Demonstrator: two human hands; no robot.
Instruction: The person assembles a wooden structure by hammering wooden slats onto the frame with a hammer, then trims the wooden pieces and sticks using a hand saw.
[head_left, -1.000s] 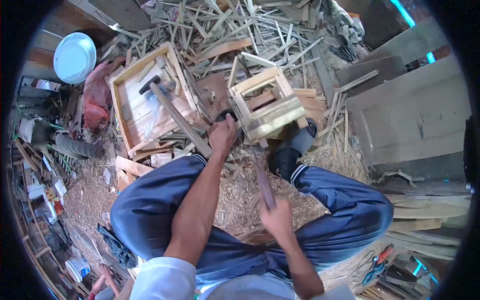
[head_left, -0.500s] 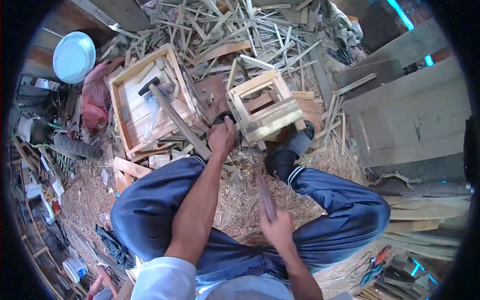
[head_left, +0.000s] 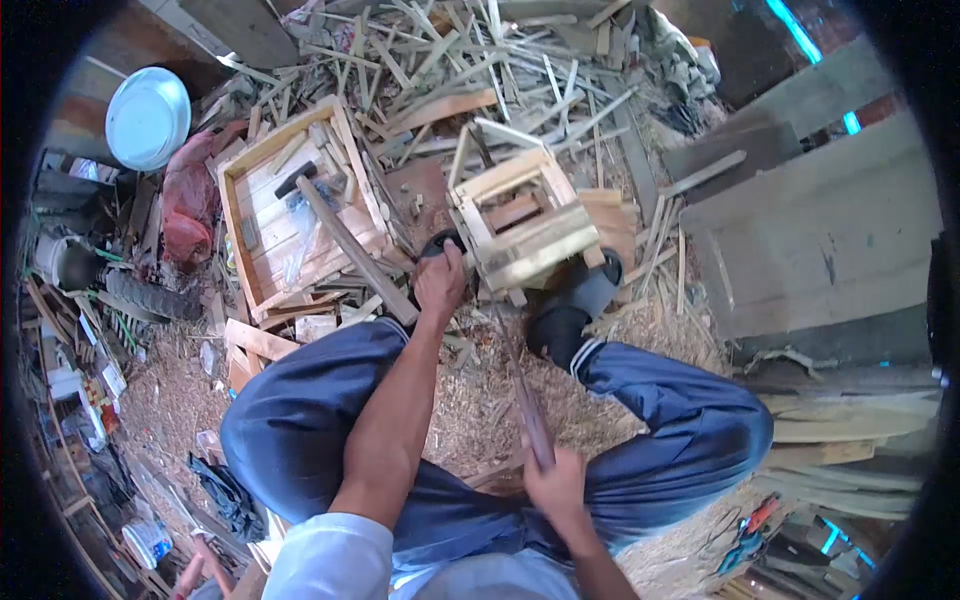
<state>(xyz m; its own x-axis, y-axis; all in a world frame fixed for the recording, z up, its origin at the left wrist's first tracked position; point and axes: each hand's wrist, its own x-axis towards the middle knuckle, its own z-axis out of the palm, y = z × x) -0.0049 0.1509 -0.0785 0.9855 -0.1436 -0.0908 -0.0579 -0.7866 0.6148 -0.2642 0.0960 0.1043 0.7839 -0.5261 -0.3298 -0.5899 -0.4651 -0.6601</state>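
My right hand [head_left: 556, 485], low between my knees, is wrapped round the dark wooden handle [head_left: 537, 430] of what looks like a handsaw. Its thin blade [head_left: 508, 338], seen almost edge-on, runs forward to the near left corner of a small wooden frame [head_left: 540, 245]. The frame sits tilted between my feet, with a square opening in its top. My left hand [head_left: 438, 284] is closed beside the frame's left side, close to my dark shoe; what its fingers grip is mostly hidden.
A hammer [head_left: 345, 235] lies across a shallow wooden box [head_left: 238, 215] on the left. Wood offcuts [head_left: 440, 60] are heaped beyond the frame. Sawdust [head_left: 470, 400] covers the floor. Large boards [head_left: 810, 230] lean at right. A white basin [head_left: 148, 118] stands far left.
My right hand has drawn the saw back slightly toward my body. My left hand stays beside the frame. The whole view has shifted a little.
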